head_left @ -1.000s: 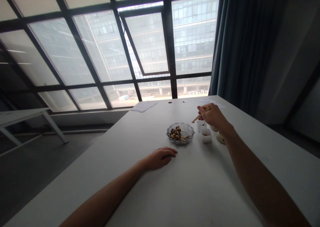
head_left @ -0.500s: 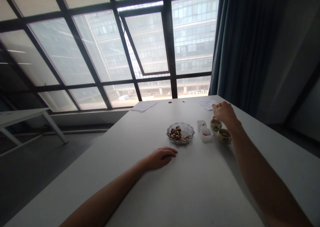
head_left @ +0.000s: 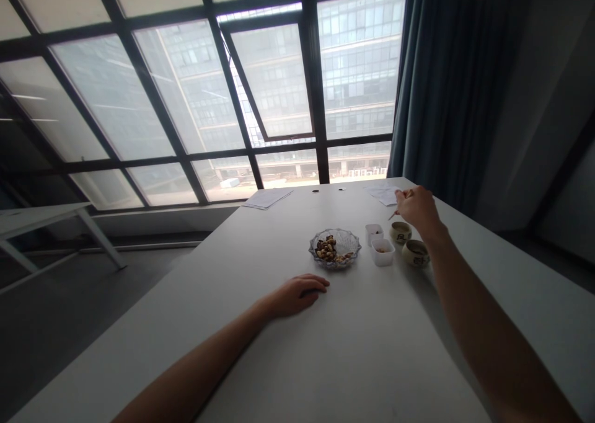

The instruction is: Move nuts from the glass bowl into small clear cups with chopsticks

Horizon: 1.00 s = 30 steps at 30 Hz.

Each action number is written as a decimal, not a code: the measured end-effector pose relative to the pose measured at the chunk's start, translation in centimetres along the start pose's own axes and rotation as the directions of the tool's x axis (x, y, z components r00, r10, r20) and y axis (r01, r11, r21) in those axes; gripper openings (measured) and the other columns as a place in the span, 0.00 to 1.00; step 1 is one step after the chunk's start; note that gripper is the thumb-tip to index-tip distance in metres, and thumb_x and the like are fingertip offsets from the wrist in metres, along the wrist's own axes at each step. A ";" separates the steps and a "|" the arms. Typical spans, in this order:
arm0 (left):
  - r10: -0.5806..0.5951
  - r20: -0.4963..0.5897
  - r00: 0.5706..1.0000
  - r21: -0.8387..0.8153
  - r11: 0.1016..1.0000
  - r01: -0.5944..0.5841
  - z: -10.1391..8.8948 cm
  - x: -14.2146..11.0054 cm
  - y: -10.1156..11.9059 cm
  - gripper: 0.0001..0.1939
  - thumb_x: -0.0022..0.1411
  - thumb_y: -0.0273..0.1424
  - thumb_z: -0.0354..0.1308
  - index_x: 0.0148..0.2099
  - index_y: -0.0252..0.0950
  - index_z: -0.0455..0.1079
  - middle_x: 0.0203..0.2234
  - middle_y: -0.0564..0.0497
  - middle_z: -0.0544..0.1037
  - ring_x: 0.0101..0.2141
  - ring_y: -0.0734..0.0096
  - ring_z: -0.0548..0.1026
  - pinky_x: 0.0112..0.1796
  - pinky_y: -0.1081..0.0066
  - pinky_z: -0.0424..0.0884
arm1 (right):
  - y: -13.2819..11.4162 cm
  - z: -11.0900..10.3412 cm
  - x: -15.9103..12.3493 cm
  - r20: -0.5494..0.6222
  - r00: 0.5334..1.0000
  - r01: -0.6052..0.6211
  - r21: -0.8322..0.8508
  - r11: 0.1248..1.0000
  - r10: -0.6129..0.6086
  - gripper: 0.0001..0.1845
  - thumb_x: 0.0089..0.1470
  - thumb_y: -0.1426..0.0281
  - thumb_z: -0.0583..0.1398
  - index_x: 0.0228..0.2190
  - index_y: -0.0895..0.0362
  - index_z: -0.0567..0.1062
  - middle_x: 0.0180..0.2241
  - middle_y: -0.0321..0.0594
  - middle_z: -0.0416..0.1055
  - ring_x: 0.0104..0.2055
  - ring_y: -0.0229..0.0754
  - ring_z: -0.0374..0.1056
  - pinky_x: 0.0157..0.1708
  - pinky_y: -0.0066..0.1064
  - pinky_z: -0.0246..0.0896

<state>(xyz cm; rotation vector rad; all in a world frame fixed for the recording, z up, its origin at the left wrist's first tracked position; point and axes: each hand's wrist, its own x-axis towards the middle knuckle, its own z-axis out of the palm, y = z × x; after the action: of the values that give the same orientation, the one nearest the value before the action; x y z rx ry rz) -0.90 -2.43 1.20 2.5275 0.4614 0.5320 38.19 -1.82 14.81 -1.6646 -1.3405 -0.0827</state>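
Right hand point(head_left: 418, 211): farther right than a second ago, near the far cup point(head_left: 400, 233) instead of the far clear container point(head_left: 374, 234).
Chopsticks point(head_left: 393, 214): tips show just left of the far cup's rim, which they overlapped half a second ago.
Near cup point(head_left: 415, 255): largely uncovered, the forearm having shifted right.
Right-hand papers point(head_left: 382, 194): more visible.

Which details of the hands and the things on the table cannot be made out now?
All in the head view:
Chopsticks: mostly hidden by the right hand; the tips are too small to tell whether they grip anything.
Left hand: palm hidden beneath it.
Nearer plastic box: contents too small to name.
Nearer pot: inside too dark.
Left forearm: cut off by the bottom edge.
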 end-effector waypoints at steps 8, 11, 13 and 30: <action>-0.001 0.014 1.000 0.005 1.000 0.001 0.1 0.6 0.4 0.14 0.73 0.33 0.55 0.57 0.40 0.76 0.57 0.44 0.78 0.57 0.61 0.76 0.60 0.64 0.70 | -3.6 2.3 -2.2 0.482 0.876 -0.250 0.462 0.851 -0.005 0.22 0.65 0.60 0.63 0.24 0.61 0.77 0.25 0.49 0.79 0.25 0.45 0.79 0.26 0.30 0.76; 0.006 0.015 1.000 0.010 1.000 -0.006 0.1 0.9 0.6 0.14 0.73 0.33 0.54 0.57 0.40 0.76 0.57 0.44 0.78 0.57 0.61 0.76 0.60 0.64 0.70 | -4.0 3.7 -2.9 0.562 0.824 -0.243 0.454 0.857 -0.064 0.22 0.63 0.58 0.65 0.24 0.62 0.78 0.24 0.49 0.80 0.24 0.44 0.79 0.25 0.28 0.76; 0.005 0.014 1.000 0.017 1.000 -0.006 0.2 1.2 0.8 0.14 0.73 0.32 0.55 0.57 0.40 0.76 0.57 0.44 0.78 0.57 0.61 0.76 0.60 0.64 0.70 | -4.0 4.5 -3.3 0.550 0.831 -0.230 0.471 0.851 -0.080 0.22 0.61 0.58 0.66 0.24 0.62 0.78 0.25 0.49 0.80 0.24 0.43 0.79 0.25 0.27 0.76; 0.003 0.007 1.000 0.014 1.000 -0.004 0.3 1.6 1.1 0.14 0.73 0.33 0.55 0.56 0.40 0.76 0.57 0.44 0.78 0.56 0.61 0.76 0.60 0.64 0.70 | -5.4 5.2 -4.3 0.525 0.850 -0.337 0.591 0.733 -0.033 0.20 0.62 0.62 0.66 0.22 0.62 0.76 0.21 0.47 0.78 0.23 0.45 0.79 0.23 0.28 0.77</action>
<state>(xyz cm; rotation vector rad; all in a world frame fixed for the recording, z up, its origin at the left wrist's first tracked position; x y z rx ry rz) 0.85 -2.76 1.98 2.5431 0.4597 0.5226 29.80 -1.64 12.91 -1.1799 -1.3597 0.9141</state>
